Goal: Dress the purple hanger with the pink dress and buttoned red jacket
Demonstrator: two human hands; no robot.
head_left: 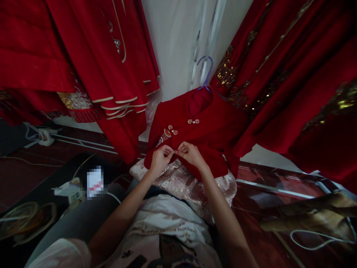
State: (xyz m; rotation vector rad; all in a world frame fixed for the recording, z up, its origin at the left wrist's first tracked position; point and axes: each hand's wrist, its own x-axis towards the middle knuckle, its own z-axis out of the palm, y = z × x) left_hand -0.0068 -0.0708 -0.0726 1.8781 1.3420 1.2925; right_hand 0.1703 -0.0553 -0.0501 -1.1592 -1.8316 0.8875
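Note:
A red jacket (212, 137) lies spread over my lap, its collar away from me and a purple hanger (206, 74) in its neck. My left hand (161, 159) and my right hand (190, 153) meet at the jacket's front, each closed in a pinch. Between the fingertips shows a tiny pale bit on the cloth, too small to make out. A beaded flower clasp (193, 121) sits below the collar. To its left is a beaded tassel ornament (165, 134). Shiny pale pink fabric (184, 180) lies under the jacket and my wrists.
Red garments with pale piping (122, 82) hang at left; red garments with gold sequins (267, 89) hang at right, close to the jacket. On a dark surface at left are a power strip (73, 192) and coiled cords (25, 219). Brownish bundled material (315, 219) lies lower right.

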